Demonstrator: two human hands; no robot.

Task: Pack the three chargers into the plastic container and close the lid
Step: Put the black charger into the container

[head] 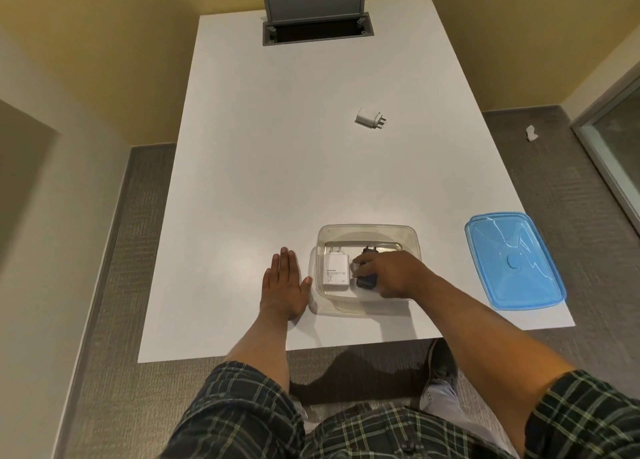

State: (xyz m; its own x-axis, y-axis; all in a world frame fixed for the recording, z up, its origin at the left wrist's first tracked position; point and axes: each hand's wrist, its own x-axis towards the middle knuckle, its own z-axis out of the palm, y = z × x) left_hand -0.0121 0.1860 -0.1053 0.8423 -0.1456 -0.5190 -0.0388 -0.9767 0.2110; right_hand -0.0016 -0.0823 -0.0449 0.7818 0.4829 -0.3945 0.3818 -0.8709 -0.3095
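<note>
White worktop (277, 147), long, with an open grey cable hatch (317, 31) at the far edge. Blue lid (514, 259) lies flat by the near right corner, well apart from the box, not yet fitted. Clear plastic container (369, 232) sits close to the near edge, right of centre, open-topped. Left hand (285, 285) rests flat on the worktop, fingers spread and straight, holding nothing, thumb just beside the container's left wall; looks placed to steady it. Right hand (388, 273) reaches inside the container, fingers curled narrow around the dark charger (367, 278), prongs pointing to the far edge; whether it is gripping or letting go, cannot tell. White charger (335, 268) lies flat in the container's left half, just beside the dark one, prongs also to the far edge. Third charger (370, 117), white and small, lies alone toward the far right of the worktop, well apart from the container. Judgement: step in hand is seating the second charger; two of three in. Next move calls for a long reach toward the far right for the small charger, fitting it into the remaining room on the right side, then bringing the lid across and pressing it down.
</note>
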